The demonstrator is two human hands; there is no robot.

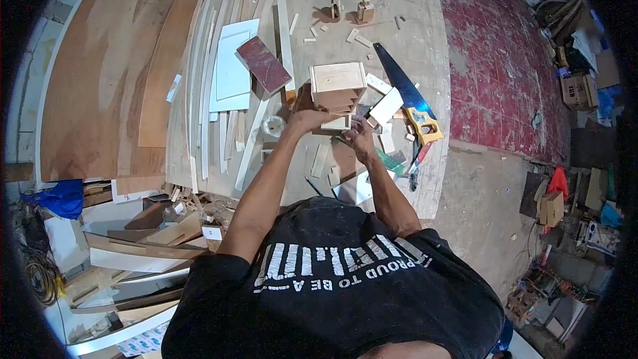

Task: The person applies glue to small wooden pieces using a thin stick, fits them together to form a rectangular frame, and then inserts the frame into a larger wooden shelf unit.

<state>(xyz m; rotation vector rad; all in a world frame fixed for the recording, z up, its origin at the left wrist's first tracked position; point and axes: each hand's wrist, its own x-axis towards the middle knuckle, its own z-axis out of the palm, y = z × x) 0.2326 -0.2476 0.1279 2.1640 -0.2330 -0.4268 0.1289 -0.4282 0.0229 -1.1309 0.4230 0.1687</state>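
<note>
A small wooden box-like piece (339, 81) with slanted slats on its near side stands on the wooden table. At its near left, my left hand (308, 121) has its fingers against a small pale wood piece (336, 123) at the box's near edge. My right hand (361, 134) is at the other end of that pale piece, its fingers bent together round it. The fingertips of both hands are small in view. Just right of my right hand lies a white-faced block (386, 106).
A handsaw (405, 93) with a yellow handle lies on the right. Left of the box are a dark red board (264, 65), white panels (229, 70), a clear round container (273, 125) and long wood strips (252, 139). Two small wooden pieces stand at the far side.
</note>
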